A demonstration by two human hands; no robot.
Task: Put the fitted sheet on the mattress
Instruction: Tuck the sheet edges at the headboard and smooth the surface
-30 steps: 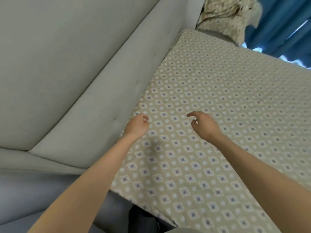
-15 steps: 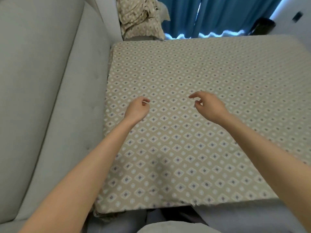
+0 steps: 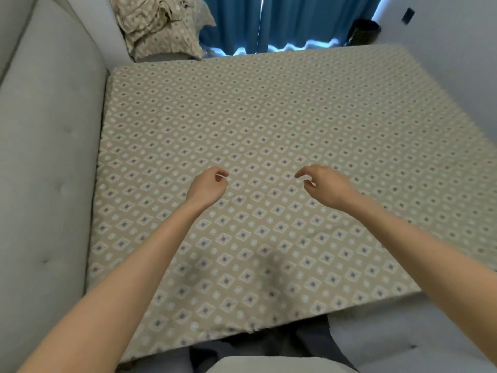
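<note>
Both empty: left hand (image 3: 207, 188), right hand (image 3: 326, 185) loosely curled over sheet (image 3: 269, 117); soft, light, likely grip near-edge hem.

A: The sheet (image 3: 269, 117) under the left hand (image 3: 207, 188) and right hand (image 3: 326, 187)?
B: Beige, with white diamonds holding grey-violet squares, white rings between.
A: Left of the left hand?
B: A pale grey panel (image 3: 45, 170).
A: Right of the right hand?
B: A plain whitish wall (image 3: 457, 63).
A: Beyond both?
B: Deep blue curtains (image 3: 295, 20); a crumpled cloth (image 3: 161, 25) in the sheet's print.
</note>
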